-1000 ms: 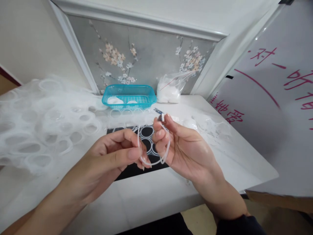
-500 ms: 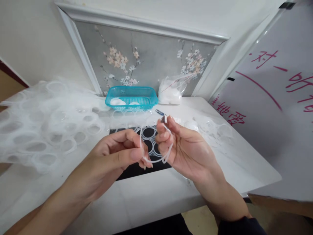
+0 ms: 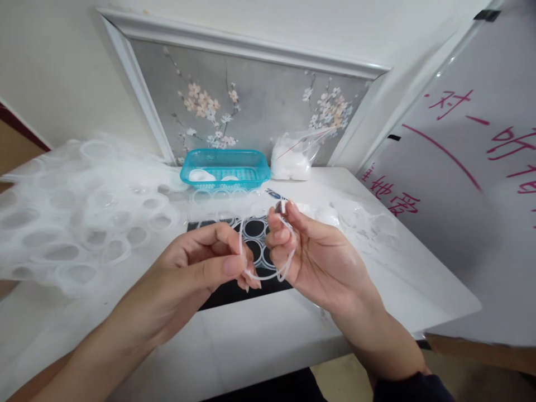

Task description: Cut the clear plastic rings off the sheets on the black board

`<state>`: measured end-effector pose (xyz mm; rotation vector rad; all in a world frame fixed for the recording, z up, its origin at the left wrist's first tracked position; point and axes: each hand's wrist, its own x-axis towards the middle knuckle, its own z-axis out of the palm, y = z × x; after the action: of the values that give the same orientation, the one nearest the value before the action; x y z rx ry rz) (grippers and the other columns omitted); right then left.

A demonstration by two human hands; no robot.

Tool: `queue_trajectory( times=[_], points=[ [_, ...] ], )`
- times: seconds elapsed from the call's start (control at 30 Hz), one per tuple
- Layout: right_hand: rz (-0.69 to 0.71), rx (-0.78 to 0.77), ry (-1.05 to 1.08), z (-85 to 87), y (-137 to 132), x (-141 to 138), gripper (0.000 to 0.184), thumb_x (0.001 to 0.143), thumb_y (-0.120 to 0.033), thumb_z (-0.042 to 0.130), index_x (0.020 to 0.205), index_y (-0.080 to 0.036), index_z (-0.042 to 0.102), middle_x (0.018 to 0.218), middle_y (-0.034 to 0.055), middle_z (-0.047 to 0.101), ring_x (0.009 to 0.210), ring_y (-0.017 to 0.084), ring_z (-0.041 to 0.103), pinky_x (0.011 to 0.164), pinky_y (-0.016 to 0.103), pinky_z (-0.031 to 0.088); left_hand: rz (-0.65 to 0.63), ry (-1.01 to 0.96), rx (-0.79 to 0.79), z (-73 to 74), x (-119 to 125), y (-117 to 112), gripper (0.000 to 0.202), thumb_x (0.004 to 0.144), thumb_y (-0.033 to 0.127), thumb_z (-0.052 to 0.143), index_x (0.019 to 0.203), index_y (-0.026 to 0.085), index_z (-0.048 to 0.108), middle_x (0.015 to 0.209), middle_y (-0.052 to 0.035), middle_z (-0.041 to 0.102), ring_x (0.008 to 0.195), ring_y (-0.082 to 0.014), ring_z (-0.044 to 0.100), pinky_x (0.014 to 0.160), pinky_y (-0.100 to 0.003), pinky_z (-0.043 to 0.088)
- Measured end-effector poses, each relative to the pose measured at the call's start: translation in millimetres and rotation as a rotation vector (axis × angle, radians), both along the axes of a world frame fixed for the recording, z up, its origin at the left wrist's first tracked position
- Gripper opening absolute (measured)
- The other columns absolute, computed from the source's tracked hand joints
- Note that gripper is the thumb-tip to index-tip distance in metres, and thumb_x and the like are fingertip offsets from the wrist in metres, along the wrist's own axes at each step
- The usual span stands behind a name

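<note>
Ring (image 3: 264, 277) stretches between left-hand grip (image 3: 201, 273) and right-hand grip (image 3: 314, 245).

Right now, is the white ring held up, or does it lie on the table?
Held up: the left hand pinches one side of the white ring, and the right hand is at its other side.

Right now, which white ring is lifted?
The ring between your left hand and right hand; those on the black mat and in the left pile are unheld.

Dark right sleeve (image 3: 412, 388) — black clothing (image 3: 272, 389) below.
</note>
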<state>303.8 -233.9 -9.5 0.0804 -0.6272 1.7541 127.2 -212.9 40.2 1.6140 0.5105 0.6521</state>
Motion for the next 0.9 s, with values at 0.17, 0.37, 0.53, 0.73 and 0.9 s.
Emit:
queue_trajectory(
  times=[0.17, 0.37, 0.53, 0.73, 0.9],
  points=[
    [0.019, 0.012, 0.022, 0.1, -0.4, -1.0, 0.011, 0.089, -0.02, 0.064, 0.078, -0.017, 0.065, 0.076, -0.0027, 0.074, 0.061, 0.004, 0.065, 0.058, 0.008, 0.055, -0.001, -0.003, -0.005, 1.8, -0.9, -1.1, 0.008, 0.083, 0.024, 0.071, 0.077, 0.021, 0.067, 0.074, 0.0025, 0.067, 0.072, -0.0109, 0.063, 0.071, -0.02, 0.053],
    [0.029, 0.042, 0.044, -1.6, -0.4, -1.8, 0.007, 0.083, -0.02, 0.07, 0.08, -0.017, 0.065, 0.078, -0.0021, 0.074, 0.062, 0.003, 0.066, 0.061, 0.007, 0.055, 0.008, 0.004, 0.008, 1.3, -1.6, 0.5, 0.009, 0.083, 0.027, 0.071, 0.077, 0.021, 0.067, 0.074, 0.0021, 0.066, 0.071, -0.0114, 0.063, 0.071, -0.021, 0.053],
    [-0.028, 0.097, -0.001, -2.9, -1.5, -2.4, 0.012, 0.078, -0.022, 0.076, 0.078, -0.019, 0.064, 0.077, -0.0041, 0.074, 0.063, 0.003, 0.066, 0.062, 0.008, 0.054, 0.086, 0.012, 0.187, 0.9, -6.9, -0.3, 0.01, 0.08, 0.03, 0.073, 0.078, 0.023, 0.067, 0.074, 0.0016, 0.066, 0.07, -0.0127, 0.061, 0.07, -0.022, 0.051],
    [-0.272, 0.284, -0.127, -3.1, -11.6, -7.5, 0.011, 0.083, -0.027, 0.07, 0.076, -0.021, 0.066, 0.073, -0.0014, 0.072, 0.065, 0.009, 0.066, 0.064, 0.018, 0.053, 0.378, 0.043, 0.609, 6.2, -12.8, -11.8, 0.005, 0.083, 0.026, 0.068, 0.08, 0.025, 0.065, 0.081, 0.0007, 0.064, 0.08, -0.0153, 0.059, 0.074, -0.023, 0.047],
    [-0.648, 0.475, -0.295, -8.5, -23.6, -11.4, 0.006, 0.088, -0.028, 0.065, 0.086, -0.024, 0.069, 0.08, 0.0012, 0.072, 0.079, 0.016, 0.067, 0.076, 0.032, 0.054, 0.459, -0.037, 0.67, 11.0, -13.0, -6.1, 0.006, 0.079, 0.022, 0.07, 0.077, 0.024, 0.065, 0.078, 0.0003, 0.063, 0.077, -0.0158, 0.057, 0.071, -0.024, 0.046]
  ],
)
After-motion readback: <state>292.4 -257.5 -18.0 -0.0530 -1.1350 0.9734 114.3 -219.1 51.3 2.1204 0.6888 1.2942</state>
